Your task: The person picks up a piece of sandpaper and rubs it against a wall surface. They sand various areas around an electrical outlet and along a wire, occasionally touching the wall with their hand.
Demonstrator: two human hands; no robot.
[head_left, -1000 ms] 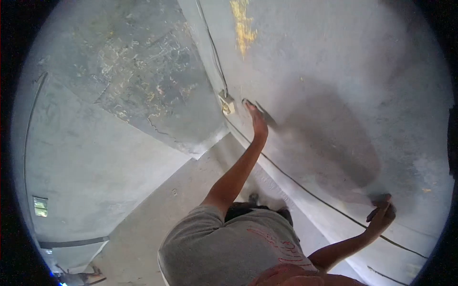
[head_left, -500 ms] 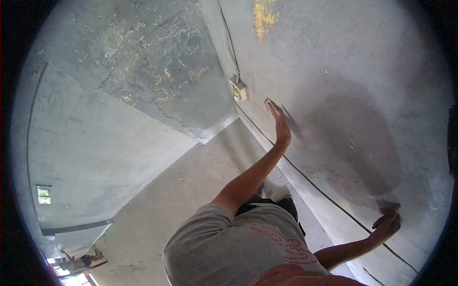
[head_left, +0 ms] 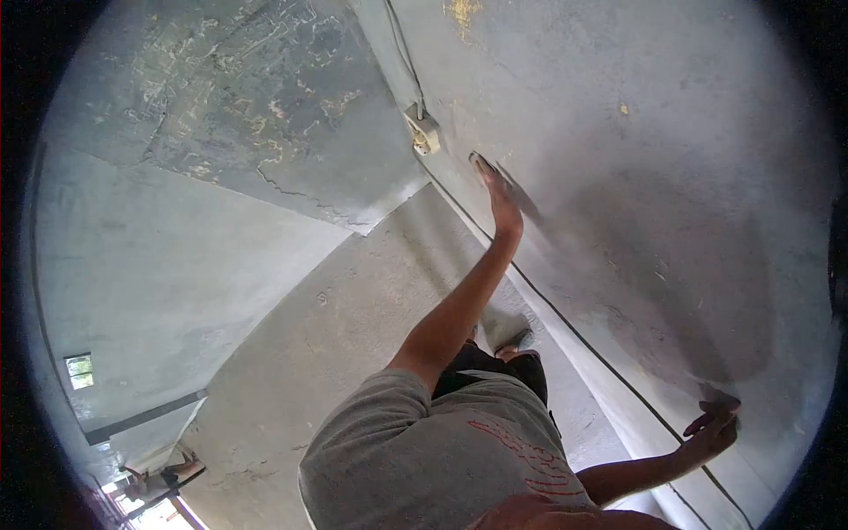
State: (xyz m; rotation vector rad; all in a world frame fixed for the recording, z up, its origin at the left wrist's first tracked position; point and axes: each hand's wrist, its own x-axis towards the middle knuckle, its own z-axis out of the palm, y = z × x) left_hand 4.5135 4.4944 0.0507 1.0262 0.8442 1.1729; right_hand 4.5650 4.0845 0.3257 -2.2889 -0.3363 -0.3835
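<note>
My left hand (head_left: 497, 187) reaches up to the grey wall (head_left: 583, 132), fingers laid flat together over a thin flat greyish piece (head_left: 478, 161) that shows at the fingertips. I cannot tell what the piece is. The beige socket box (head_left: 422, 131) is just beside these fingertips. My right hand (head_left: 714, 428) is lower along the same wall, fingers apart and fingertips right at the surface by their own shadow, with nothing visible in them. A dark cable (head_left: 587, 346) along the wall's lower part passes behind my right wrist.
A bare concrete floor (head_left: 353, 291) lies to the left, with one of my feet (head_left: 514, 344) near the wall's base. Another wall has a rough, peeling patch (head_left: 256, 97). Far off at lower left, another person (head_left: 159, 481) appears near a bright opening.
The view has shifted, and the socket box and left hand appear higher and further left. My right hand sits lower in the view, its fingers more spread. My foot now shows more clearly.
</note>
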